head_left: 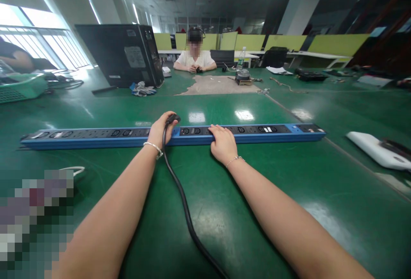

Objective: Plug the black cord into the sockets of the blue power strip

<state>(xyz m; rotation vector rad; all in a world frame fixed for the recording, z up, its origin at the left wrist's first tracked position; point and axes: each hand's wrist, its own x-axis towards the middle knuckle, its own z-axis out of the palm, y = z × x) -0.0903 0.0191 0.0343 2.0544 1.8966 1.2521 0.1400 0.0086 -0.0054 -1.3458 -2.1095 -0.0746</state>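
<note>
A long blue power strip (180, 138) with black sockets lies across the green table. My left hand (159, 129) is closed around a black plug (172, 118), held just above the strip left of its middle. From the plug a thick black power cord (183, 200) runs down toward me and out of the bottom of the view. My right hand (224, 143) rests on the strip right of its middle, fingertips on the socket face and thumb along the near side. Its fingers lie stretched over the strip and hold nothing else.
A black computer case (122, 54) stands at the back left, with gloves (142, 89) beside it. A green basket (22, 86) is at far left, a white device (379, 149) at right. Across the table sits a person (195, 58) near a bottle (241, 57).
</note>
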